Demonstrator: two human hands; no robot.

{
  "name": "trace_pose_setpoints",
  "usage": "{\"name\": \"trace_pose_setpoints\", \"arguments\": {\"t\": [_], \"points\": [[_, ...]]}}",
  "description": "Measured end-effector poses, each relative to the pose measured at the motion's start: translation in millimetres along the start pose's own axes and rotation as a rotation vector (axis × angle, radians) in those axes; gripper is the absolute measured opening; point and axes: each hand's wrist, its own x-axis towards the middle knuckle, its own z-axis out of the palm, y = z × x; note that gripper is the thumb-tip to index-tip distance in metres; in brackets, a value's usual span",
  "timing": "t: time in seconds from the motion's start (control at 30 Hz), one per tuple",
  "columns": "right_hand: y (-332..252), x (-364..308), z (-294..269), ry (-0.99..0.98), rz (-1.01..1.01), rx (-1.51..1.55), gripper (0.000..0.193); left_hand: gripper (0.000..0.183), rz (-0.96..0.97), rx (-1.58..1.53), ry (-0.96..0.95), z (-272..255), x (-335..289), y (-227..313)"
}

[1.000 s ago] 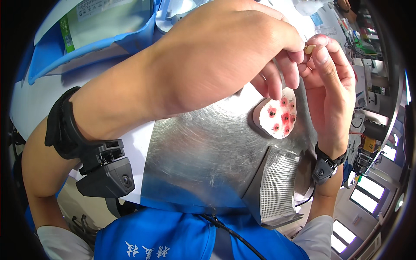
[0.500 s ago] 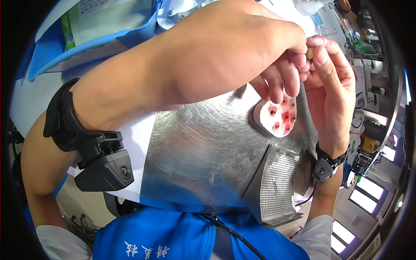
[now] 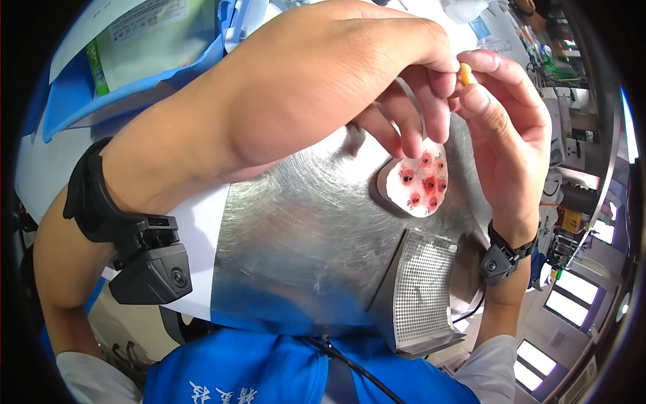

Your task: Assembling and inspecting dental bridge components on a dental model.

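Observation:
A small yellowish dental crown (image 3: 465,74) is pinched at the far right, above the steel plate. My right hand (image 3: 508,114) holds it between thumb and index fingertip. From the other side, the thumb and index finger of my left hand (image 3: 410,67) meet at its edge, gripping it too; the left hand's other fingers hang loosely curled. Below those fingers a round white plaster disc (image 3: 418,192) lies on the plate, with several dark holes ringed in red. The left hand partly covers the disc's far edge.
The scratched steel plate (image 3: 289,249) spans the bench in front of me. A bent perforated metal piece (image 3: 425,289) stands at its near right. At the far left is a blue tray (image 3: 74,111) holding a green-edged package (image 3: 151,50). Wrist cameras (image 3: 151,273) sit on both arms.
The crown has turned and shows more of its yellow side between the fingertips. Both hands stay together. The whole view has shifted slightly, moving the disc and plate left in the picture.

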Motion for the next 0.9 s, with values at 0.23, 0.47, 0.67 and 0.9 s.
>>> {"name": "trace_pose_setpoints", "arguments": {"t": [0.23, 0.47, 0.67, 0.9], "points": [[0.4, -1.7, 18.9, -0.002, 0.058, 0.223, 0.029, 0.033, -0.040, -0.461, -0.337, -37.3, 11.0, -12.3], [2.6, -2.8, 18.6, -0.011, -0.057, 0.119, 0.030, 0.034, 0.087, -0.409, -0.432, -37.9, 17.3, -25.8], [7.0, -2.7, 18.5, 0.000, -0.182, 0.062, 0.030, 0.030, 0.114, -0.080, -0.237, -24.1, 8.3, -16.5], [8.8, -1.8, 18.5, 0.017, -0.233, -0.019, 0.032, 0.028, 0.057, -0.364, -0.450, -37.2, 12.7, -20.4]]}}
